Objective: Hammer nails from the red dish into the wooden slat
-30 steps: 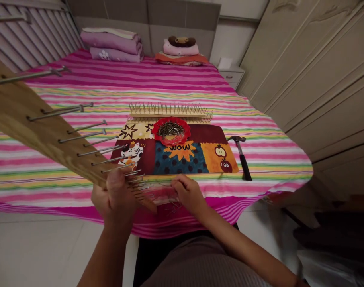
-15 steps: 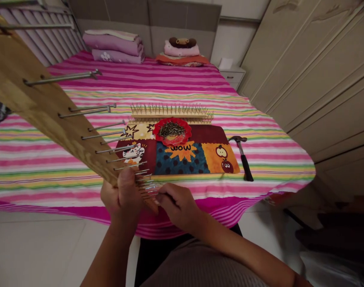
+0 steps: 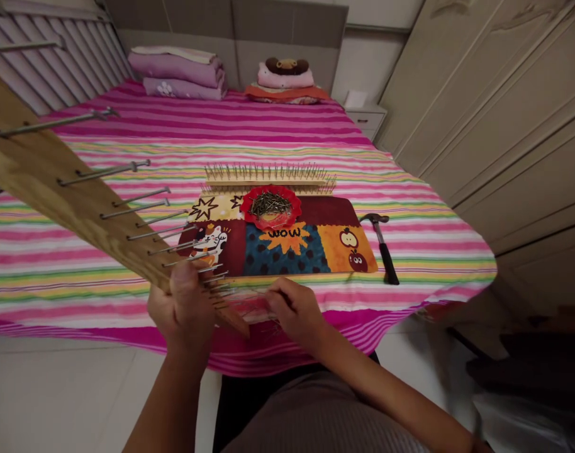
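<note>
Striped bed: one nail-studded board (left hand's), one hammer.

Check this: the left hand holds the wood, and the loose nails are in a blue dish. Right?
Almost: the dish is red, not blue, as the head view shows. The left hand does hold the wood, and the loose nails are in the dish.

- On the bed before us lies the mat.
- On its back part sits the bowl, with nails in it.
- Right of the mat, we see the hammer.
- Just behind it, nail-studded boards.
- Farther back, folded bedding left, another stack right.
</note>
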The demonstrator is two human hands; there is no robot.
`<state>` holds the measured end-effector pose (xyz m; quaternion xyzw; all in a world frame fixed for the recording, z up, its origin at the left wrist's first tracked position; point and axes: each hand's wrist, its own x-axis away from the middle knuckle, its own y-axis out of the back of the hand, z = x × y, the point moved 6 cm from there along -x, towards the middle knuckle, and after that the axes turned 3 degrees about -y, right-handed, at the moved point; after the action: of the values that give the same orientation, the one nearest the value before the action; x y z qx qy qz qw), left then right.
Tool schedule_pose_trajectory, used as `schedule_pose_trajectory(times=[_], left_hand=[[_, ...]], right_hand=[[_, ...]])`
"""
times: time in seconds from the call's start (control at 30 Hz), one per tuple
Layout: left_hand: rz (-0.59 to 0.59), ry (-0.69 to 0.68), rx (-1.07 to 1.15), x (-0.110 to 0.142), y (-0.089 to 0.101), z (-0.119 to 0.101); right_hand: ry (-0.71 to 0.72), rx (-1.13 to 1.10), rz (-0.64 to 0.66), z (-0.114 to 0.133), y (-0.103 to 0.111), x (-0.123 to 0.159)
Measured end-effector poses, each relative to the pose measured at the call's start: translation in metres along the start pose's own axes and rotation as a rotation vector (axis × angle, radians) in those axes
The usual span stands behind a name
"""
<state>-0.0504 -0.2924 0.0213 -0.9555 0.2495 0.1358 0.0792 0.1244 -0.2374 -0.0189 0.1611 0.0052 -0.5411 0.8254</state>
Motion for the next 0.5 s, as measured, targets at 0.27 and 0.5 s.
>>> schedule_pose_trajectory(times=[0.27, 0.5], left_hand=[[0.093, -0.077, -0.168, 0.001, -0.001, -0.008], [0.082, -0.031, -0.16, 0.002, -0.002, -0.01]], right_hand=[[0.182, 0.0, 0.081, 0.036, -0.023, -0.008], [0.151, 0.026, 0.087, 0.035, -0.02, -0.008]])
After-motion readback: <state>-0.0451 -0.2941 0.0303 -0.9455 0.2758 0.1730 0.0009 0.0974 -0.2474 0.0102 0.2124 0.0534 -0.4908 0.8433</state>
